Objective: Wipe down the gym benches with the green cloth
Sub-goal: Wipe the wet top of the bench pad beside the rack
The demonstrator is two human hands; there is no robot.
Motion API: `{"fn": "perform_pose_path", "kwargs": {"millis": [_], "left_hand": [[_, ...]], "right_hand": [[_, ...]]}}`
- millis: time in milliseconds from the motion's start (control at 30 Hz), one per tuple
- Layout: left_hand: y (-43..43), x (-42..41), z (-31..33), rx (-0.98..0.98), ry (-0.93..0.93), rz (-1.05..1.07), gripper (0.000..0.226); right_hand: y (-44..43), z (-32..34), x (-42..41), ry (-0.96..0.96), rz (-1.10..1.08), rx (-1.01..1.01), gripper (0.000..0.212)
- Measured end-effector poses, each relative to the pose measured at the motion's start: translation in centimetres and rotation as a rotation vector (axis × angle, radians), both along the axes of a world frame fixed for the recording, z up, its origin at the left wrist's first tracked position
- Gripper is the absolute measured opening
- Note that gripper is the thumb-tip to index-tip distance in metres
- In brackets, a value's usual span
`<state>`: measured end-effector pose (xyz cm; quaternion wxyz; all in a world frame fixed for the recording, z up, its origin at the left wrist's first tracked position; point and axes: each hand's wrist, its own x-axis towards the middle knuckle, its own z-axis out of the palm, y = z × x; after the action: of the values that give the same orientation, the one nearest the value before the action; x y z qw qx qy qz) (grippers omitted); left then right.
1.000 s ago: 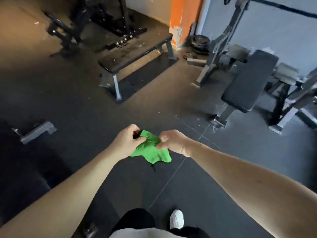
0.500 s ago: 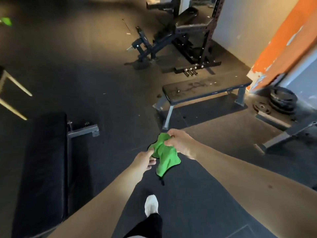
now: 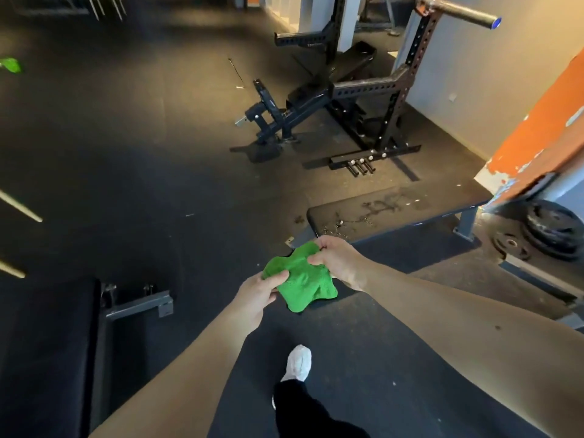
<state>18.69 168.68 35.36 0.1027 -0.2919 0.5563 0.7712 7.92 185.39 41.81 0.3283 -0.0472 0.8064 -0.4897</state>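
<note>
- Your left hand (image 3: 257, 297) and right hand (image 3: 336, 259) hold the green cloth (image 3: 303, 287) in mid-air between them, above the dark rubber floor (image 3: 126, 184).
- Left hand: thumb and fingers pinch the cloth's left edge, with the thumb on top of the fabric.
- Right hand: fingers curl round the cloth's upper corner and grip it. The rest of the cloth hangs crumpled below and between both hands.
- The cloth is just in front of the near end of a flat bench (image 3: 395, 210) but does not touch it. The bench's black pad shows pale smears and scattered specks.
- A second bench (image 3: 47, 343), also black, runs along the lower left, well apart from the cloth, with a grey foot bar at its end.
- Beyond the flat bench stands a black power rack (image 3: 395, 99) with a barbell (image 3: 458, 11) resting across its top.
- Weight plates (image 3: 553, 229) lie on the floor at right, under a chipped orange pillar (image 3: 537, 137).
- Your white shoe (image 3: 298, 361) is planted on the floor below the cloth.
- A small green object (image 3: 11, 64) lies far off at the upper left, too blurred to identify.
</note>
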Motion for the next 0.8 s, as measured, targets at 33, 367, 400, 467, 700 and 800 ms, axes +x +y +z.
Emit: {"fn": "perform_pose_path", "kwargs": {"millis": [33, 367, 400, 467, 700, 800], "left_hand": [[-0.8, -2.4, -0.1, -0.024, 0.012, 0.013, 0.048], [-3.9, -27.0, 1.9, -0.423, 0.087, -0.129, 0.022], [-3.7, -29.3, 1.9, -0.429, 0.106, -0.173, 0.019], [-2.9, -34.1, 1.6, -0.426, 0.124, -0.275, 0.011], [7.0, -49.2, 1.2, -0.343, 0.139, -0.534, 0.011], [14.0, -54.5, 2.0, -0.297, 0.201, -0.706, 0.016]], "right_hand": [[-0.4, -0.4, -2.4, 0.006, 0.008, -0.006, 0.011], [-0.1, -2.0, -24.4, 0.166, -0.131, 0.145, 0.018], [0.5, -2.1, -26.2, 0.154, -0.170, 0.148, 0.019], [2.1, -2.3, -29.7, 0.122, -0.239, 0.155, 0.021], [11.4, -1.8, -37.4, 0.052, -0.586, 0.156, 0.011], [17.1, -0.9, -39.3, 0.073, -0.738, 0.173, 0.015]]}}
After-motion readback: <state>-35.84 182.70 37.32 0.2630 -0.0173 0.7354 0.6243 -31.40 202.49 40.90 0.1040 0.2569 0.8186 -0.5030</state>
